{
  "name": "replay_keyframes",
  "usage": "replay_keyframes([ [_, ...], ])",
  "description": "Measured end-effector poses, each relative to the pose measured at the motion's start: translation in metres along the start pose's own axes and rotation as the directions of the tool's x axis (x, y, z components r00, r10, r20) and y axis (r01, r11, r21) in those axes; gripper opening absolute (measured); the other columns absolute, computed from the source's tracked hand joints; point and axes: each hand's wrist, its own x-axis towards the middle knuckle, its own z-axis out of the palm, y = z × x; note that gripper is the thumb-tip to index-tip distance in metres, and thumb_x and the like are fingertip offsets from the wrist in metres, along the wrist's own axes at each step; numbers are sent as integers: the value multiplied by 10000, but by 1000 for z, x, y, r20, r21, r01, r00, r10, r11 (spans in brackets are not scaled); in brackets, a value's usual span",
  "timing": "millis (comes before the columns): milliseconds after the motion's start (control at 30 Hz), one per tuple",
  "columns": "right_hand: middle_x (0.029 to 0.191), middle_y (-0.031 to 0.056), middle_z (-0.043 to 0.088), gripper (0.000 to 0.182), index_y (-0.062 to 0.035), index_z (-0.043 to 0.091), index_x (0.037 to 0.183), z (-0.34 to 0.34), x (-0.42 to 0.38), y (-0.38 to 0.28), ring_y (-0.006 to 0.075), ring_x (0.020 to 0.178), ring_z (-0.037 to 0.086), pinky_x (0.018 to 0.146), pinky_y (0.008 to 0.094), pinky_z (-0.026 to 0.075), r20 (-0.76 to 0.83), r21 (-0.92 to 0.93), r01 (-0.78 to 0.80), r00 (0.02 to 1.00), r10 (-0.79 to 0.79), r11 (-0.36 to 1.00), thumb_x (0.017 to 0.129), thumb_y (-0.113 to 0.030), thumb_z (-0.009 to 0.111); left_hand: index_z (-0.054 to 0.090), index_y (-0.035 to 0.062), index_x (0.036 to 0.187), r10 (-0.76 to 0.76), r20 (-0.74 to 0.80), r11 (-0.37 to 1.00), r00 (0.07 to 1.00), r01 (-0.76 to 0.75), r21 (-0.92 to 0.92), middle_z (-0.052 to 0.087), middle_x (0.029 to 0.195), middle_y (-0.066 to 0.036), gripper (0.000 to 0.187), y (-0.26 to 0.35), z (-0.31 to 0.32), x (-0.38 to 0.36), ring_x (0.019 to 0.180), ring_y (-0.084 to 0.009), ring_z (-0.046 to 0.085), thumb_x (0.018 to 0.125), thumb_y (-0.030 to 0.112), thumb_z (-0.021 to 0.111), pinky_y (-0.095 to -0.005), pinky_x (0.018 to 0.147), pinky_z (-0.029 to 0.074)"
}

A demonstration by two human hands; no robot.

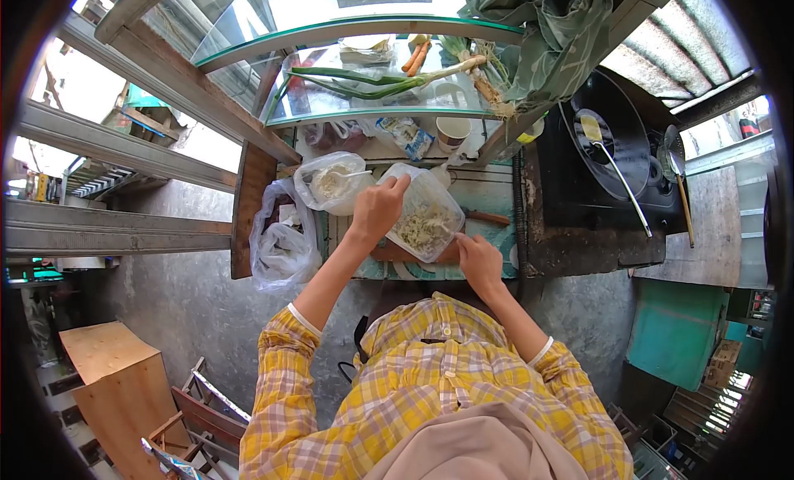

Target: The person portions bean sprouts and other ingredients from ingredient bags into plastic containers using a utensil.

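Observation:
A clear plastic container (437, 191) with pale, greenish chopped food (420, 230) stands on the worktop in front of me. My left hand (380, 205) is closed on its upper left rim. At its lower right corner, my right hand (480, 261) is closed in a pinch; a thin pale strip runs from there toward the food, too small to name. Left of the container, a plastic bag (324, 175) holds white powder with a white spoon (356, 175) in it. A brown-handled knife (486, 218) lies to the right, and a brown board (395, 252) shows partly under the container.
A plastic bag (285, 252) hangs at the worktop's left end. Above, a glass shelf (331, 112) carries spring onions (372, 84) and carrots (417, 58). A paper cup (452, 134) stands behind the container. On the right, a wok (616, 141) with a spatula (620, 174) sits on a stove.

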Motion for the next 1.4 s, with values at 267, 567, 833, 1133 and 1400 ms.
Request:
replay_keyframes([
  [267, 814, 197, 638, 210, -62, 671, 1018, 44, -4, 10, 388, 747, 615, 647, 451, 496, 128, 305, -107, 989, 70, 946, 870, -127, 536, 554, 108, 942, -14, -84, 1000, 996, 13, -13, 574, 746, -64, 175, 13, 11, 7, 609, -282, 622, 775, 55, 565, -371, 487, 494],
  [567, 827, 189, 635, 211, -85, 680, 1020, 5, -20, 3, 394, 768, 604, 672, 458, 482, 143, 272, -52, 990, 13, 961, 877, -153, 539, 557, 107, 989, -65, -42, 985, 997, 57, -164, 581, 758, -94, 185, -3, 24, 2, 631, -333, 607, 810, 64, 542, -423, 514, 482],
  [833, 795, 164, 612, 196, -103, 679, 998, 8, -16, -4, 376, 761, 606, 665, 463, 486, 210, 142, -89, 976, 58, 986, 879, -171, 539, 526, 57, 927, -269, -30, 926, 963, 250, -281, 610, 789, -164, 121, -16, 19, -13, 714, -388, 590, 813, 71, 563, -454, 588, 443],
  [1133, 852, 195, 633, 241, -97, 606, 1102, -20, 0, -7, 394, 791, 618, 680, 489, 490, 248, 115, -107, 966, 76, 988, 897, -160, 497, 528, 45, 917, -629, -29, 723, 776, 572, -387, 495, 676, -101, 188, -8, 0, -61, 641, -297, 549, 797, 133, 643, -395, 572, 413],
  [1400, 839, 212, 633, 280, -61, 590, 1111, -5, -6, 5, 390, 768, 628, 659, 472, 506, 314, -42, -20, 949, 33, 999, 865, -91, 460, 432, 101, 1186, -665, 137, 290, 734, 424, -858, 450, 1140, -36, 460, -12, 43, -115, 1066, -163, 465, 790, 132, 665, -280, 859, 393],
])
